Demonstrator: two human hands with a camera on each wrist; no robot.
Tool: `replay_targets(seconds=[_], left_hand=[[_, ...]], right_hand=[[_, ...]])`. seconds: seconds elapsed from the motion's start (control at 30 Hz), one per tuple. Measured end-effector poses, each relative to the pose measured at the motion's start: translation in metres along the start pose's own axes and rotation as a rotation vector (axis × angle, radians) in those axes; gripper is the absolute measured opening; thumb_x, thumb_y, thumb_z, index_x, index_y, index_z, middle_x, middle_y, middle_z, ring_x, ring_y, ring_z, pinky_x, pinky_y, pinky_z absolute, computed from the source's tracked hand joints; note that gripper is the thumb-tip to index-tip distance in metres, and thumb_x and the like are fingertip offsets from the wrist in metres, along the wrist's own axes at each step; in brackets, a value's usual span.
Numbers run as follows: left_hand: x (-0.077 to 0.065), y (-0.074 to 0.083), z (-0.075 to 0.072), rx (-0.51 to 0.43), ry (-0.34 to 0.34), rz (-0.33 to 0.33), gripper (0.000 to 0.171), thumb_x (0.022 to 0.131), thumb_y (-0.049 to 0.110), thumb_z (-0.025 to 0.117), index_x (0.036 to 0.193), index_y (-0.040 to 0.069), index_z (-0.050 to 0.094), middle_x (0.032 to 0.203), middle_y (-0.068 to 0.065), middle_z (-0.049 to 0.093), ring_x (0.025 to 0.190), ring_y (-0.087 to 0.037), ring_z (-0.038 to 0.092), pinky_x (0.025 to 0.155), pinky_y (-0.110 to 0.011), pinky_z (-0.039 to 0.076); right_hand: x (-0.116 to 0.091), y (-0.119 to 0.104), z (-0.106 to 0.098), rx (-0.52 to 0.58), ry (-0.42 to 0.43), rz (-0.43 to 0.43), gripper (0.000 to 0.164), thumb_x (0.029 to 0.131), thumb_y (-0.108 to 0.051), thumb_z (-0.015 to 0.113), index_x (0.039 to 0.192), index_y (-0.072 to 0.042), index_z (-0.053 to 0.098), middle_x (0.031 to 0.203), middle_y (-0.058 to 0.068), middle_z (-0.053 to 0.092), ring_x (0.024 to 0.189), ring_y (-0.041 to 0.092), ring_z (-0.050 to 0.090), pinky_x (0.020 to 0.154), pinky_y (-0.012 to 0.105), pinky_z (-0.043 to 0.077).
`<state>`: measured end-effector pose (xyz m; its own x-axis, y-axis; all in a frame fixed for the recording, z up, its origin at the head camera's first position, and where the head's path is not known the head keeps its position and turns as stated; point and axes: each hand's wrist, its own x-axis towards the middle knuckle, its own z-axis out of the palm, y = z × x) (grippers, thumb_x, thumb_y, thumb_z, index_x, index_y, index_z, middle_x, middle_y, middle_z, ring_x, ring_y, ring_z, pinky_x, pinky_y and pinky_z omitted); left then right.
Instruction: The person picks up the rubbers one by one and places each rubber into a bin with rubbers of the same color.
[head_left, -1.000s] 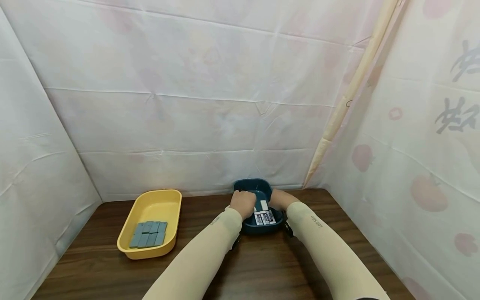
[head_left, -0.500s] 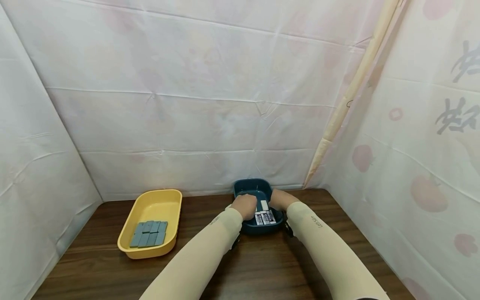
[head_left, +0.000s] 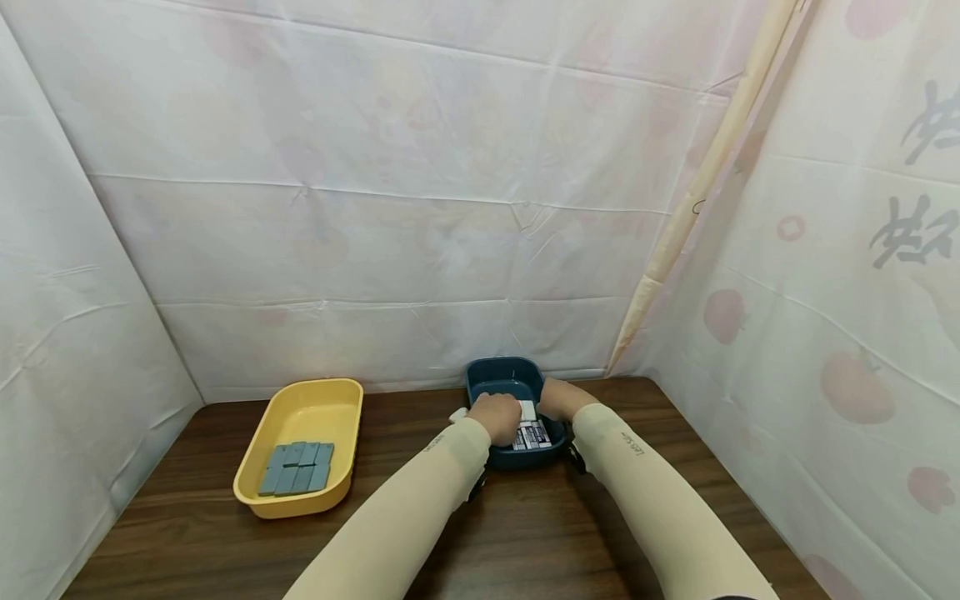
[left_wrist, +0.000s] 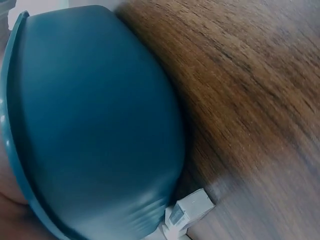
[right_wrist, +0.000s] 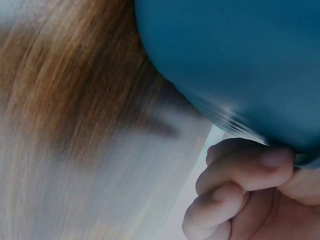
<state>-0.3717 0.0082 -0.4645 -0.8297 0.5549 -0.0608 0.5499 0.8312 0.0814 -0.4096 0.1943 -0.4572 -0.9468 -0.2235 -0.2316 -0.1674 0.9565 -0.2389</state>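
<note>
Inside the dark blue basket point(head_left: 504, 364), my left hand point(head_left: 497, 417) reaches down with its knuckles up; its fingers are hidden, so whether they hold anything does not show. Right beside it lie small white blocks with black-and-white printing point(head_left: 533, 435), and one plain white block point(head_left: 528, 410). My right hand point(head_left: 564, 399) grips the basket's right rim, its fingers point(right_wrist: 245, 170) curled at the edge in the right wrist view. Only a blurred bit of my left hand point(left_wrist: 10, 210) appears behind the rim in the left wrist view.
A yellow basket point(head_left: 242, 479) stands to the left, with several grey blocks point(head_left: 297, 468) laid in rows. White blocks point(left_wrist: 192, 207) lie on the wooden table point(head_left: 517, 533) against the blue basket's outer left side. Pale cloth point(head_left: 405, 250) hangs behind and along both sides.
My left hand has moved a little toward me and to the right inside the blue basket, now covering some of the printed blocks. My right hand stays on the rim.
</note>
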Motion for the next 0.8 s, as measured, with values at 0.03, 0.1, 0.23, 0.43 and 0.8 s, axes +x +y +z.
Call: replay_targets(seconds=[0.03, 0.1, 0.23, 0.43, 0.8], left_hand=[[-0.006, 0.003, -0.005, -0.006, -0.011, -0.009, 0.026, 0.111, 0.013, 0.066, 0.089, 0.017, 0.079, 0.113, -0.001, 0.081, 0.1, -0.019, 0.071, 0.11, -0.047, 0.052], [-0.008, 0.003, -0.007, -0.027, -0.019, -0.016, 0.029, 0.111, 0.012, 0.065, 0.087, 0.017, 0.079, 0.108, -0.001, 0.082, 0.095, -0.019, 0.07, 0.113, -0.047, 0.05], [-0.01, 0.0, -0.008, -0.066, 0.012, -0.009, 0.024, 0.112, 0.014, 0.064, 0.1, 0.018, 0.084, 0.109, 0.0, 0.082, 0.097, -0.018, 0.071, 0.113, -0.047, 0.049], [0.001, -0.037, 0.0, -0.106, 0.21, -0.017, 0.03, 0.108, 0.014, 0.067, 0.131, 0.019, 0.085, 0.132, -0.002, 0.078, 0.126, -0.025, 0.071, 0.111, -0.05, 0.051], [-0.036, -0.097, 0.0, -0.269, 0.29, -0.251, 0.025, 0.098, 0.0, 0.078, 0.119, 0.012, 0.086, 0.123, -0.006, 0.083, 0.12, -0.035, 0.075, 0.122, -0.063, 0.048]], right_hand=[[0.0, 0.0, 0.0, -0.005, 0.003, 0.003, 0.024, 0.107, -0.008, 0.062, 0.083, -0.009, 0.064, 0.084, 0.005, 0.058, 0.074, 0.022, 0.058, 0.072, 0.034, 0.049], [-0.001, -0.002, -0.001, -0.009, 0.005, 0.008, 0.025, 0.107, -0.008, 0.062, 0.083, -0.01, 0.063, 0.085, 0.005, 0.058, 0.075, 0.022, 0.058, 0.072, 0.034, 0.05], [0.003, -0.003, -0.001, 0.009, -0.016, 0.007, 0.023, 0.107, -0.005, 0.06, 0.084, -0.007, 0.065, 0.087, 0.009, 0.061, 0.078, 0.025, 0.061, 0.076, 0.039, 0.053], [0.023, 0.01, 0.007, 0.033, -0.035, 0.003, 0.019, 0.106, -0.007, 0.062, 0.088, -0.007, 0.066, 0.088, 0.009, 0.062, 0.077, 0.025, 0.062, 0.074, 0.039, 0.054], [0.031, 0.017, 0.017, 0.036, -0.012, 0.083, 0.019, 0.109, -0.012, 0.065, 0.116, 0.005, 0.072, 0.104, 0.016, 0.072, 0.089, 0.029, 0.07, 0.083, 0.044, 0.059]])
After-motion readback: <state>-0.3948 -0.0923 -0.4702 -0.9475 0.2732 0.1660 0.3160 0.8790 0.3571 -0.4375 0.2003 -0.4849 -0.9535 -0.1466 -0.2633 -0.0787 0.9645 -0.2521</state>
